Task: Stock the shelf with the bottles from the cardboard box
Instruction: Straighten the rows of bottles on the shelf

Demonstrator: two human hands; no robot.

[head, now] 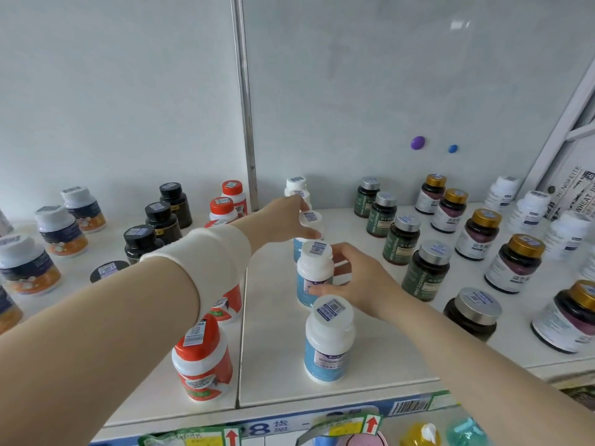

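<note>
A column of white bottles with blue labels runs down the middle of the white shelf (277,349). My left hand (283,222) reaches far in and grips one blue-label bottle (310,218) in the middle of that column, fingers and thumb curled round it. My right hand (357,281) holds the bottle just in front (315,272), fingers around its neck and thumb on its label. Another blue-label bottle (328,339) stands nearest me, untouched. Two more white-capped bottles (296,185) stand at the back. The cardboard box is out of view.
Red-capped bottles (203,358) line up to the left, black bottles (161,220) and orange-label jars (29,268) further left. Green bottles (425,272), gold-capped bottles (515,262) and white bottles (528,214) fill the right. A metal post (246,101) divides the white back wall.
</note>
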